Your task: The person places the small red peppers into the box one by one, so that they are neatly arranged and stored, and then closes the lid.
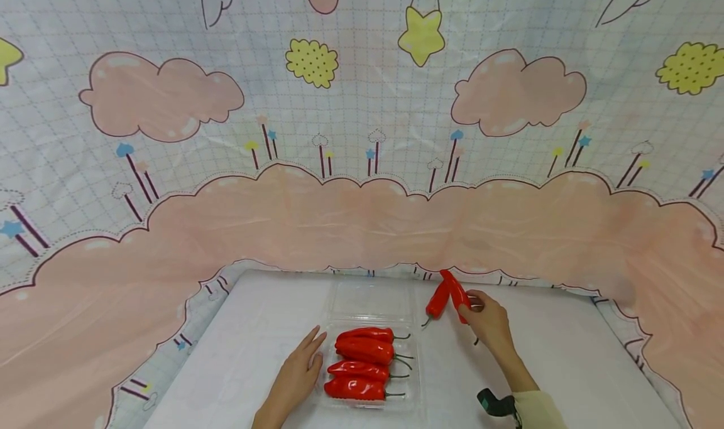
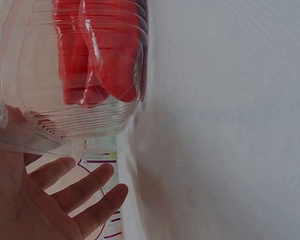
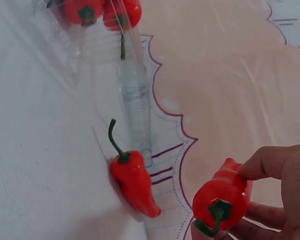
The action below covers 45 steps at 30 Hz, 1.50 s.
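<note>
Where the pale yellow sleeve (image 1: pixel 537 410) enters at the near edge, a dark wrist-worn device (image 1: pixel 493 404) sits beside it. Left hand (image 1: pixel 296 369): fingers extended, gripping nothing, just beside the clear, ribbed plastic tray (image 1: pixel 415 391); contact with its wall cannot be told. Tray stands on the white-covered table (image 1: pixel 226 353) and holds four glossy, elongated red peppers (image 1: pixel 362 370) lying side by side, green stems toward the right.

Farther out, right of the tray: right hand (image 1: pixel 491 321) pinches one tapered, shiny red pepper (image 1: pixel 457 291) between thumb and fingers, its stem end toward the near side. Beside it lies a loose red pepper with a curved green stem (image 1: pixel 437 300); the two overlap in the head view, but the right wrist view shows them apart. Flat transparent lid (image 1: pixel 370 300) lies behind the tray, swung back. Last, a cloth printed with pink clouds (image 1: pixel 362 228).

Handling, judged: pepper light, hollow, fairly firm but easily bruised; waxy skin likely slippery. Best hold: light pinch across the broad shoulder, below the stem; avoid pulling on the thin stem, which could snap.
</note>
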{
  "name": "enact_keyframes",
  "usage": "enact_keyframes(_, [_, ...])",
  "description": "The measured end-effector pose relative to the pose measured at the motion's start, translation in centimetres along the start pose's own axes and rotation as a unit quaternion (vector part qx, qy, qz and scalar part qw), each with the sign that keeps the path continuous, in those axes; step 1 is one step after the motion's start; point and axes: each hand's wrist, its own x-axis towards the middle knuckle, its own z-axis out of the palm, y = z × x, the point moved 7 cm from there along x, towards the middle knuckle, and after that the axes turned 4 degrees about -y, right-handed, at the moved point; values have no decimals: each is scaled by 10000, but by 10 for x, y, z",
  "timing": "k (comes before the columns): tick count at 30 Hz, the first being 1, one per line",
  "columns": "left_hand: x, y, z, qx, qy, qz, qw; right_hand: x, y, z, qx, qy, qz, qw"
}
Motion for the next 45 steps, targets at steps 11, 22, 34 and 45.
enact_keyframes(11, [-1, 0, 1, -12, -49, -53, 10000, -15, -13, 2, 170, -35, -36, 9998])
enact_keyframes(22, [0, 1, 0, -37, -66, -51, 10000, -27, -22, 5, 141, 56, -242, 9996])
enact_keyframes(34, [-1, 0, 1, -26, -55, -61, 10000, -39, -28, 12, 168, -8, -390, 9991])
enact_keyframes(45, [0, 1, 0, -60, 7, 21, 10000, -46, -38, 18, 232, -3, -630, 9977])
